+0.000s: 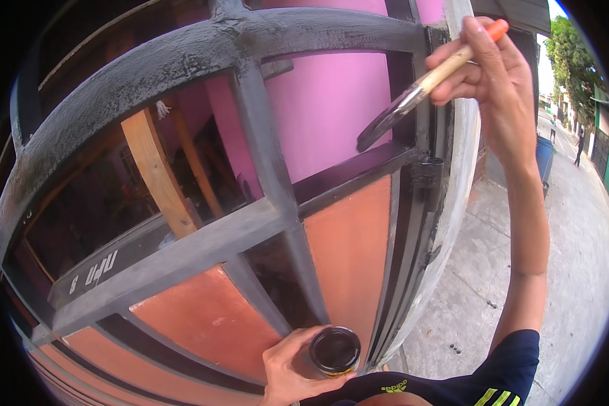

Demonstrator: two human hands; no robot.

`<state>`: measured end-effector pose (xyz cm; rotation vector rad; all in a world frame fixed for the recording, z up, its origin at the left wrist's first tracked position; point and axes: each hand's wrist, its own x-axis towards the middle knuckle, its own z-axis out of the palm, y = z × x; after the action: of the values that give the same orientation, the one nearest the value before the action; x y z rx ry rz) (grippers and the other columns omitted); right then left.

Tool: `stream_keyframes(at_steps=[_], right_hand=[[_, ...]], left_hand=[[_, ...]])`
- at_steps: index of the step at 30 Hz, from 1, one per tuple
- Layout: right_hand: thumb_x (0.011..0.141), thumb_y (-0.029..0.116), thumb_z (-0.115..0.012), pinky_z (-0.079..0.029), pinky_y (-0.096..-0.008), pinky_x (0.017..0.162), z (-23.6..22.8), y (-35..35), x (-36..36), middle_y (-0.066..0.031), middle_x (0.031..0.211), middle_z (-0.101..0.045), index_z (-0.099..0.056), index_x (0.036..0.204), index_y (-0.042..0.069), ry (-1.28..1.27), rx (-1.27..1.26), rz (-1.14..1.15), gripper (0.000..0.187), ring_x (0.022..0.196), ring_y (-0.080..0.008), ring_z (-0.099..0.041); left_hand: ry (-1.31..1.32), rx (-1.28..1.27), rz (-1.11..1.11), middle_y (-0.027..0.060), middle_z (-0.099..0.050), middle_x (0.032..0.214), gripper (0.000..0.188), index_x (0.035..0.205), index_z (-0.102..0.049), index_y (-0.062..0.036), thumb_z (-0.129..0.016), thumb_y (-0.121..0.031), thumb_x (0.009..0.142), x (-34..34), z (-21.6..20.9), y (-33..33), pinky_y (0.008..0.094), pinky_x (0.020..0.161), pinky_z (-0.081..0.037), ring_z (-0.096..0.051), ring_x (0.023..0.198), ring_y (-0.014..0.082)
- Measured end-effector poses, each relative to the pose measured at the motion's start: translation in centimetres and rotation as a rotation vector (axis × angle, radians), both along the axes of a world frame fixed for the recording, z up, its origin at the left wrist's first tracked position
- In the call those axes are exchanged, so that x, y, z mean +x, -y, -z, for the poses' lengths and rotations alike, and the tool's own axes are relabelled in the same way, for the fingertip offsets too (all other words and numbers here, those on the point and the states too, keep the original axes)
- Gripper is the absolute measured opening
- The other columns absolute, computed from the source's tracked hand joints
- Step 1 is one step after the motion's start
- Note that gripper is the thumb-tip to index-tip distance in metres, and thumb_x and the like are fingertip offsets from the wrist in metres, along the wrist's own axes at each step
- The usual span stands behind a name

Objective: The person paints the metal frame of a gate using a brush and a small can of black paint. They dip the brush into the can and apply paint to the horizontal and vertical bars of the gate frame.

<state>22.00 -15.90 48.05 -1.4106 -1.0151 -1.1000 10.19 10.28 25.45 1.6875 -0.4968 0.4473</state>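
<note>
My right hand is raised at the upper right, its fingers closed around the wooden handle of a paintbrush with an orange tip. Dark paint coats the brush's bristles, which point down and left in front of the gate's lower opening; whether they touch the frame I cannot tell. Low in the middle, my left hand grips a small round can with black paint inside. Before me stands a metal gate with glossy black bars above, duller grey bars lower down and orange panels.
Hinges join the gate to a pale post at the right. Behind the bars are a pink wall and a wooden post. A concrete pavement runs along the right, with a blue barrel and distant people.
</note>
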Motion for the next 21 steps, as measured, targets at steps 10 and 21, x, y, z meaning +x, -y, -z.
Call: stream_keyframes(at_steps=[10, 21], right_hand=[[0.102, 0.032, -0.051, -0.053, -0.022, 0.048, -0.3, 1.9, -1.1, -0.011, 0.075, -0.066, -0.053, 0.103, 0.003, 0.093, 0.009, 0.277, 0.029, 0.051, -0.0128, -0.063], [0.102, 0.028, -0.053, -0.047, -0.0198, 0.045, -0.2, 1.0, -1.5, -0.0096, 0.074, -0.065, -0.056, 0.102, 0.002, 0.157, -0.023, 0.315, 0.026, 0.049, -0.0108, -0.06]], left_hand=[[-0.015, -0.002, 0.003, 0.0079, -0.069, 0.096, 0.048, 0.104, -0.067, 0.0031, -0.09, -0.004, 0.062, 0.0, 0.5, 0.0, 0.03, 0.083, -0.053, -0.066, 0.088, 0.0153], [-0.009, 0.023, 0.015, 0.0091, -0.069, 0.097, 0.052, 0.106, -0.066, 0.0041, -0.091, -0.005, 0.062, -0.1, 0.3, -0.1, 0.0309, 0.084, -0.053, -0.067, 0.091, 0.0158]])
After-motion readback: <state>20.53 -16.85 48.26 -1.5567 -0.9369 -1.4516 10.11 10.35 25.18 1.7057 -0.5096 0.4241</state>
